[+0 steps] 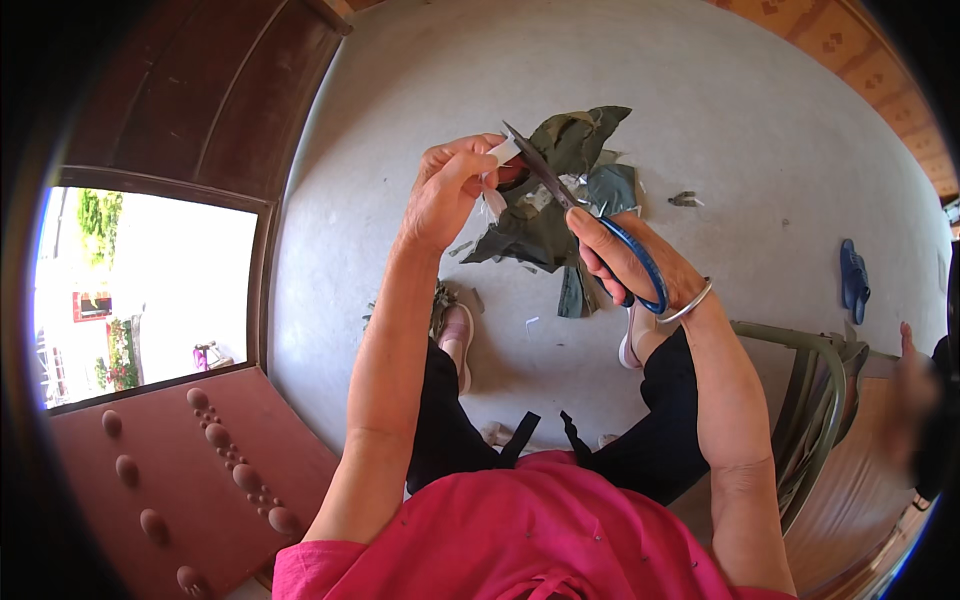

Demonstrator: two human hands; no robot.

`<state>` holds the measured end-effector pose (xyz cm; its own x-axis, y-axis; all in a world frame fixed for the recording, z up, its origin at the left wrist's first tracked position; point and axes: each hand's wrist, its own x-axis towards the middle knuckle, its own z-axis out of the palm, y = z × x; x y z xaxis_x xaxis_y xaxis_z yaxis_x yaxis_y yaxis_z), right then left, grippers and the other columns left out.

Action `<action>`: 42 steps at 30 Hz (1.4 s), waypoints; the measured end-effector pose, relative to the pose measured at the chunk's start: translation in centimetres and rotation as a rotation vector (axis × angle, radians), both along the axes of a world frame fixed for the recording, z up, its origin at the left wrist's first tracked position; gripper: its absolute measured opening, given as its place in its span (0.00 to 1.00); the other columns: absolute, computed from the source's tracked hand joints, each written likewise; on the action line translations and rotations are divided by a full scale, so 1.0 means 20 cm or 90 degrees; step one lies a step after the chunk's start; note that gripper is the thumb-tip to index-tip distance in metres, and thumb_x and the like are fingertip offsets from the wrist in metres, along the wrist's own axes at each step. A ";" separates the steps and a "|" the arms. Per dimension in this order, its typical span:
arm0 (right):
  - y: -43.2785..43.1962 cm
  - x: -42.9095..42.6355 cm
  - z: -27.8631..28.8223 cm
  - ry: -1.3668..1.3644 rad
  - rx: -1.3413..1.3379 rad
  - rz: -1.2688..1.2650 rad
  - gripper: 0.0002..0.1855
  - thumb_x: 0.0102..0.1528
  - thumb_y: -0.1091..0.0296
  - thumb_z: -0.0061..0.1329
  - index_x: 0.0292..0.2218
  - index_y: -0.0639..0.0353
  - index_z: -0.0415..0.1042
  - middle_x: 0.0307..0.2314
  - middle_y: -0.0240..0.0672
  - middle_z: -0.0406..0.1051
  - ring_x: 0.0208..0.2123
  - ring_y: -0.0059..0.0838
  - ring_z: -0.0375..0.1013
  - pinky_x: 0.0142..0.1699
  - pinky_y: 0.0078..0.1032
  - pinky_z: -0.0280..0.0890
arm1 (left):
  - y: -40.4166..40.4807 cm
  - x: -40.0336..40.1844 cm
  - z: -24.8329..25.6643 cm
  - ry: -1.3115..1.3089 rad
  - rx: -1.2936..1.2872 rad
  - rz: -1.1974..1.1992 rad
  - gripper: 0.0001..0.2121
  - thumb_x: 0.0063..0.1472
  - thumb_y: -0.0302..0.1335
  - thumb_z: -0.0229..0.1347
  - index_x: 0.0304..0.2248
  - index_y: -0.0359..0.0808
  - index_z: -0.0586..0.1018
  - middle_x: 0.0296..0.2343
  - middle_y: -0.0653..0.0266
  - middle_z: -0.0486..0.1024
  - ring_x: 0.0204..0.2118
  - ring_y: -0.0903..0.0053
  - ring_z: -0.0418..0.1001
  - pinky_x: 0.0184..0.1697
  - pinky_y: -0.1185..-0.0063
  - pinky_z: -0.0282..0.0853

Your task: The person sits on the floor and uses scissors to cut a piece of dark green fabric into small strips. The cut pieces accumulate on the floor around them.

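Note:
In my right hand is a pair of scissors with blue handles; a silver-coloured bangle circles that wrist. Its dark blades point up and left, their tips at a white strip of what looks like cloth. My left hand pinches this strip between thumb and fingers, and a paler piece hangs below the fingers. Beyond both hands, a heap of dark green fabric scraps lies on the floor. Whether the blades are closed on the strip, I cannot tell.
Small scraps lie near my shoes. A green metal-framed chair stands at the right, beside another person's partly visible hand. Blue slippers rest on the floor at the right. A studded reddish door is at the lower left.

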<state>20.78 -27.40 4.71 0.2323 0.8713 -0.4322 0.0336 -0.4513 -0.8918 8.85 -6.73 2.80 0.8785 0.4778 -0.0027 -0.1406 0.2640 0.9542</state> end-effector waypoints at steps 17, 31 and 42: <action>0.00 0.00 0.00 -0.021 0.018 -0.063 0.35 0.55 0.32 0.36 0.14 0.54 0.54 0.10 0.23 0.53 0.08 0.14 0.53 0.15 0.17 0.52 | 0.01 0.05 -0.01 -0.049 -0.061 -0.069 0.10 0.54 0.24 0.45 0.17 0.31 0.70 0.38 0.49 0.73 0.46 0.59 0.69 0.51 0.64 0.64; 0.10 0.03 -0.14 -0.284 0.226 -0.282 0.29 0.47 0.44 0.57 0.18 0.64 0.65 0.11 0.33 0.64 0.13 0.22 0.63 0.21 0.22 0.60 | -0.09 0.10 0.01 -0.138 -0.158 -0.076 0.12 0.64 0.31 0.44 0.29 0.31 0.74 0.42 0.51 0.71 0.49 0.60 0.67 0.58 0.64 0.58; 0.12 0.00 -0.12 0.016 0.081 -0.279 0.30 0.44 0.41 0.59 0.21 0.63 0.66 0.16 0.35 0.70 0.16 0.22 0.69 0.24 0.22 0.66 | -0.11 0.12 -0.01 -0.215 -0.310 -0.011 0.10 0.65 0.29 0.44 0.31 0.32 0.73 0.36 0.57 0.70 0.46 0.66 0.67 0.60 0.66 0.56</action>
